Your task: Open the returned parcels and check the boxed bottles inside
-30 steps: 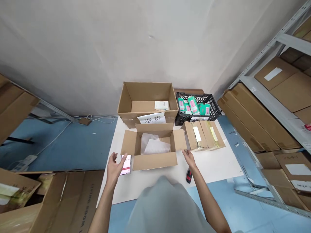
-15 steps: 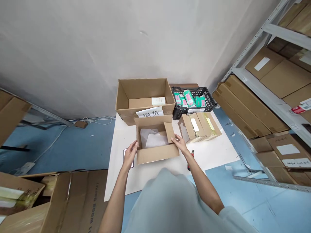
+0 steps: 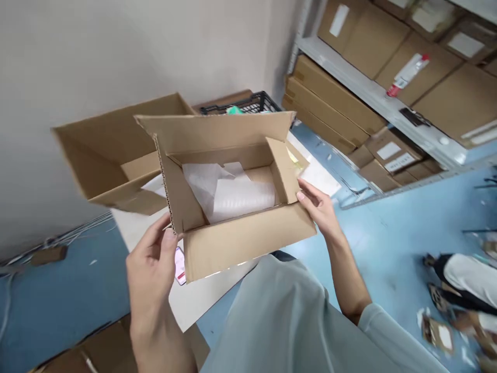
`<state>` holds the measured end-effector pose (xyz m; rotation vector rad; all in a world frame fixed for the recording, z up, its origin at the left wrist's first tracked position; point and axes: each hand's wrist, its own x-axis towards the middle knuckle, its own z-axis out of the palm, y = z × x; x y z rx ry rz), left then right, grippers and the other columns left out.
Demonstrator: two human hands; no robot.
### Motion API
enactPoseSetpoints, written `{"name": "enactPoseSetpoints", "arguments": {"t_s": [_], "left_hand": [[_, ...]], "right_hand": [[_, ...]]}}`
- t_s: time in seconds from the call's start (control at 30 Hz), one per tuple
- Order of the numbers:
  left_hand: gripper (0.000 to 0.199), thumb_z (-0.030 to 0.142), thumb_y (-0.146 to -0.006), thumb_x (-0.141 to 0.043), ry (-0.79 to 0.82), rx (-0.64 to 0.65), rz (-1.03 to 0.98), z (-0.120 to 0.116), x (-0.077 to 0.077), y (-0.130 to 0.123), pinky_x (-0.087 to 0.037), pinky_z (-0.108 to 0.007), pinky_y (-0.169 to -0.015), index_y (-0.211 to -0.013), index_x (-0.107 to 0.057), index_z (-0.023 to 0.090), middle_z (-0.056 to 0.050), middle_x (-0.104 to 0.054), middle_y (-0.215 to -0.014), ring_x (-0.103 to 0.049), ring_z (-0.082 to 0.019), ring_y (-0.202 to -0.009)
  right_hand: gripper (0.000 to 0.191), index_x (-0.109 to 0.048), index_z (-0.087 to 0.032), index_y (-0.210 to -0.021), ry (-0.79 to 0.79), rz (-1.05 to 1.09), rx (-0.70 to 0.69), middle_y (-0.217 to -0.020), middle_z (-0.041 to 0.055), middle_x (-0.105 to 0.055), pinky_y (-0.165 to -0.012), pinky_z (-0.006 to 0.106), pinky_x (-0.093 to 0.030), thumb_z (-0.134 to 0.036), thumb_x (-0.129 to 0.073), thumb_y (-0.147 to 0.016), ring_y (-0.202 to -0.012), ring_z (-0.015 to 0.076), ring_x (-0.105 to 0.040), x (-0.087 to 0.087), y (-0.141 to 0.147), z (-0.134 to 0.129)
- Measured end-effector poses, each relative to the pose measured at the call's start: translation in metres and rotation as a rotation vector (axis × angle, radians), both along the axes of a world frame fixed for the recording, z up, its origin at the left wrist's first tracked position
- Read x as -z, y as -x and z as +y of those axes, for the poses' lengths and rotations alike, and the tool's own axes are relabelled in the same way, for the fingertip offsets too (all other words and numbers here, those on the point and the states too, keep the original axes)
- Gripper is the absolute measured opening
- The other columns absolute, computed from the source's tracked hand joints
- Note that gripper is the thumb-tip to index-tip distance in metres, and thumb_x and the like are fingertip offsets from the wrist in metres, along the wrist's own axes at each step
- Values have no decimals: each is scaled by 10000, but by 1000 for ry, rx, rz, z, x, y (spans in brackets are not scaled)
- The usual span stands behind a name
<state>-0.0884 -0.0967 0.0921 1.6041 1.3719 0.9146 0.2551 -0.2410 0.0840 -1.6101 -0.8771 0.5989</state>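
An open cardboard box (image 3: pixel 248 235) with its flaps spread is held up above the table, close to me. My left hand (image 3: pixel 153 256) pinches its left side at the near corner. My right hand (image 3: pixel 318 207) grips the right side by the folded flap. White foam wrap (image 3: pixel 243 199) lies inside, over the left and middle of the box; whether it covers anything cannot be made out. Below the box, partly covered by it, a phone (image 3: pixel 179 265) with a lit screen rests on the white table (image 3: pixel 209 295).
Behind stand a larger open cardboard box (image 3: pixel 104 150) and a black plastic crate (image 3: pixel 256 103), partly hidden. Shelving (image 3: pixel 373 83) with cartons (image 3: pixel 388 153) runs along the right. At the lower right a person (image 3: pixel 466 280) is near the floor beside a small box (image 3: pixel 438 334).
Both hands have lifted the open box from the table toward me. My view has turned to the right, bringing the other person into sight.
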Motion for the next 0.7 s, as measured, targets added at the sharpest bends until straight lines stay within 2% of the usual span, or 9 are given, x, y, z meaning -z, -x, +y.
{"name": "enactPoseSetpoints", "arguments": {"t_s": [0.07,0.13,0.23,0.33,0.43,0.53,0.63,0.7], "left_hand": [[523,628,-1017,-666,-12,140,-50,-2,-15,-38,-576,-523,-1221,-1443,-753,338,22,-777,-1421,-737,-335,-1316],[539,612,-1003,-698,18,308,-117,-6,-21,-85,-571,-505,-1229,-1445,-750,309,0,-768,-1440,-700,-339,-1379],[638,666,-984,-714,110,582,-206,-17,-18,-169,-577,-498,-1211,-1475,-724,260,-57,-732,-1505,-669,-352,-1426],[717,717,-961,-729,201,823,-286,-34,-5,-264,-591,-474,-1178,-1488,-701,232,-106,-700,-1553,-659,-353,-1438],[710,695,-989,-710,301,1009,-291,-59,17,-360,-565,-464,-1195,-1519,-669,224,-134,-668,-1593,-652,-338,-1449],[693,654,-994,-715,379,1138,-266,-88,51,-443,-547,-462,-1205,-1509,-666,194,-158,-653,-1608,-659,-335,-1442],[662,630,-970,-732,440,1179,-179,-112,94,-497,-507,-481,-1242,-1444,-700,169,-181,-672,-1581,-652,-345,-1452],[670,623,-920,-775,507,1142,-116,-120,125,-511,-491,-505,-1255,-1392,-722,150,-208,-691,-1547,-652,-365,-1454]], "right_hand": [[641,-729,-269,-1510,-12,-67,107,-1580,78,-697,-1273,507,-517,-660,-760,-1003,-1481,321,-653,-14,-24,-39],[598,-727,-278,-1507,-1,-137,245,-1572,72,-704,-1272,512,-520,-638,-737,-1029,-1489,314,-647,-21,-51,-80],[568,-733,-275,-1496,24,-196,453,-1563,82,-711,-1264,517,-528,-611,-736,-1038,-1488,316,-649,-19,-93,-143],[589,-729,-267,-1500,28,-171,640,-1560,97,-711,-1252,536,-540,-607,-758,-1021,-1474,330,-661,-5,-133,-202],[637,-704,-257,-1528,24,-124,798,-1577,115,-696,-1260,560,-525,-618,-767,-1007,-1489,338,-648,18,-172,-256],[721,-680,-224,-1551,66,-94,919,-1589,154,-679,-1273,567,-502,-663,-762,-984,-1495,343,-642,55,-208,-307],[820,-750,-176,-1448,288,-57,1023,-1499,218,-731,-1229,586,-527,-775,-767,-888,-1403,384,-708,105,-236,-344],[912,-779,-140,-1384,445,-10,1052,-1452,273,-742,-1193,626,-540,-843,-765,-804,-1341,430,-740,139,-247,-357]]}}
